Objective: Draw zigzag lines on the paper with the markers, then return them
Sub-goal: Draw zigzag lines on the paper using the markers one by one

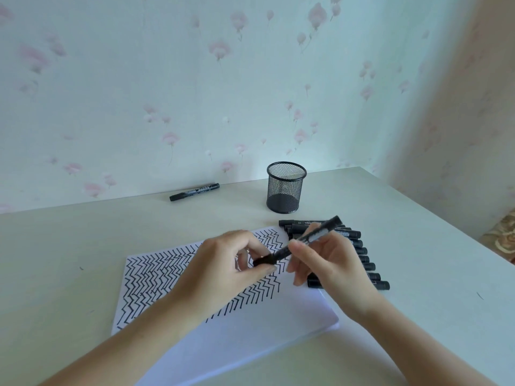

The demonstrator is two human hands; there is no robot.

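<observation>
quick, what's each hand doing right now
Left hand: closed on the cap end of the marker.
Right hand: closed on the marker's barrel.

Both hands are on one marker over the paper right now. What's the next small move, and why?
Probably finish the cap: the left hand pinches the cap end of the marker while the right hand grips its barrel above the paper. I can't tell if it is coming off or going on; zigzags already fill the sheet's far part.

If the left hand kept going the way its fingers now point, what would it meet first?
The left hand points right, toward the right hand. It already pinches the cap end of the marker held there; beyond that, probably the right hand's fingers, though depth is unclear.
</observation>
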